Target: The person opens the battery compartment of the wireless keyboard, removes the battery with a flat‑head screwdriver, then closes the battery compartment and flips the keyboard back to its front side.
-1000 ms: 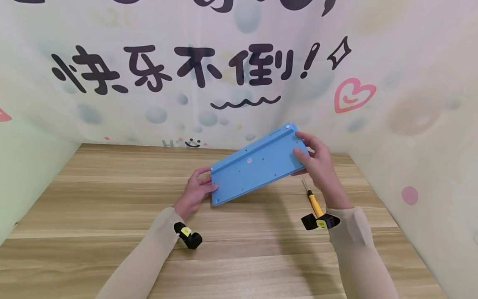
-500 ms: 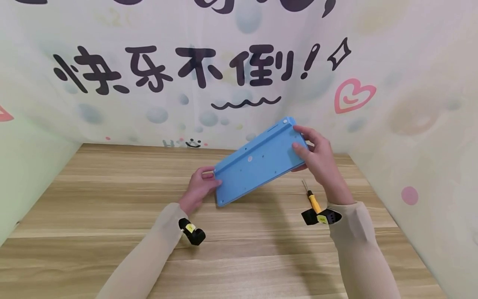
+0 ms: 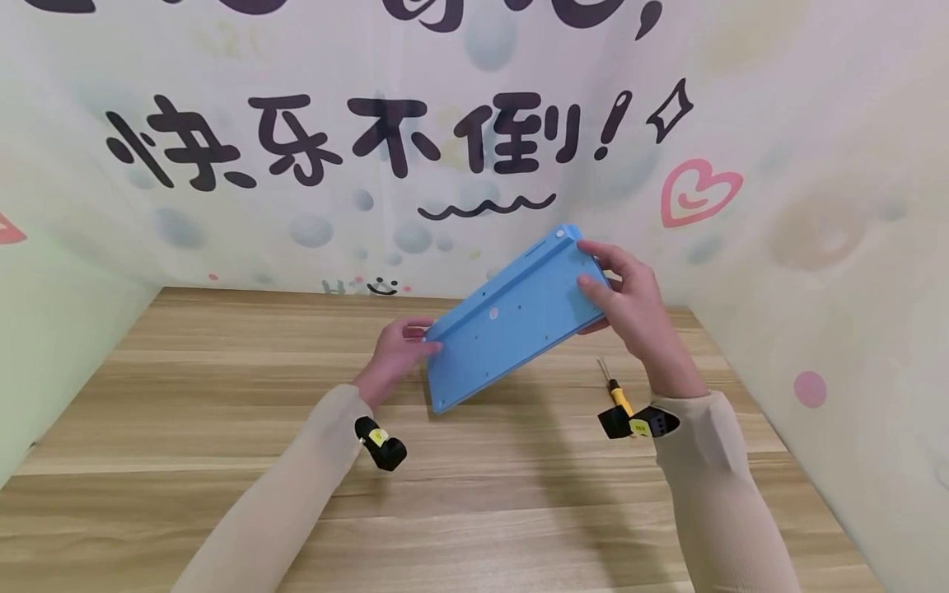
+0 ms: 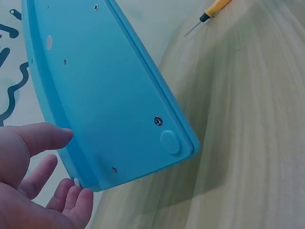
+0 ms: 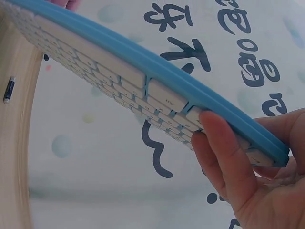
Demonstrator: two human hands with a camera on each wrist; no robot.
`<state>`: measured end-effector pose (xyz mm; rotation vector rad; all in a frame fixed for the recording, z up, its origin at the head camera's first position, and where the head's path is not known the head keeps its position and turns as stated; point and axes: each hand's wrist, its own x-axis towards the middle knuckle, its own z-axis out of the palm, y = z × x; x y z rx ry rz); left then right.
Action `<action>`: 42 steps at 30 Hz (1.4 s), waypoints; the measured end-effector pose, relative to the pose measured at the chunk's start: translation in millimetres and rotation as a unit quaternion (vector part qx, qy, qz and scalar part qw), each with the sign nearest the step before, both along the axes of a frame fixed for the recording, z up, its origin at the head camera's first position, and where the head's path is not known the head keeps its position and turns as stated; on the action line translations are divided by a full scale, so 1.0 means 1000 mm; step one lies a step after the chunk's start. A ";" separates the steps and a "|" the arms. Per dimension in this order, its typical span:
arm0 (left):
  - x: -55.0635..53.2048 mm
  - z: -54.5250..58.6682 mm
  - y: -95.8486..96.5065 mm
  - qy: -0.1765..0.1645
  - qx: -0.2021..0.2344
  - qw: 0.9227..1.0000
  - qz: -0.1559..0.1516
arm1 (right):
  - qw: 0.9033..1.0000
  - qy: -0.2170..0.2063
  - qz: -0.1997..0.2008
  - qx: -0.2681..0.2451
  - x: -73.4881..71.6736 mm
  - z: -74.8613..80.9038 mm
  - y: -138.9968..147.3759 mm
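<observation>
A blue keyboard (image 3: 511,321) is held in the air at a slant, right end higher, its screwed underside facing the head camera. Its white keys (image 5: 164,95) show in the right wrist view. My right hand (image 3: 633,305) grips the raised end, thumb on the underside and fingers bent over the key side. At the lower end is my left hand (image 3: 396,354). In the left wrist view its thumb (image 4: 50,137) lies over the underside's edge and loosely bent fingertips (image 4: 85,202) sit at the corner. Whether they bear any weight cannot be told.
A screwdriver (image 3: 619,398) with a yellow handle lies on the wooden table (image 3: 245,387) below my right hand, partly covered by the wrist camera. Behind the table hangs a printed cloth (image 3: 311,247). A small dark stick-like thing (image 5: 9,89) shows in the right wrist view.
The keyboard's right end has risen a little, so it slants more steeply. My left hand has shifted up and to the right along the lower end. The right hand keeps its grip.
</observation>
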<state>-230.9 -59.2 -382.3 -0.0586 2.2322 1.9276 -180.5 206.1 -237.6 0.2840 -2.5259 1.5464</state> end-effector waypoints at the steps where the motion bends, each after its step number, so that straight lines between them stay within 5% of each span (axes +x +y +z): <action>1: -0.001 0.002 0.001 0.000 -0.006 1.000 -0.002 | 1.000 0.001 0.001 0.002 0.000 0.001 0.000; 13: -0.009 0.036 0.019 0.036 -0.049 0.997 -0.045 | 0.999 0.007 0.001 0.040 -0.003 0.014 -0.007; 21: -0.011 0.048 0.031 0.067 -0.046 0.995 -0.058 | 0.998 0.007 0.013 0.057 -0.004 0.021 -0.014; 42: 0.008 0.073 0.050 0.119 -0.055 0.991 -0.028 | 0.999 -0.001 0.006 0.048 -0.008 0.035 -0.021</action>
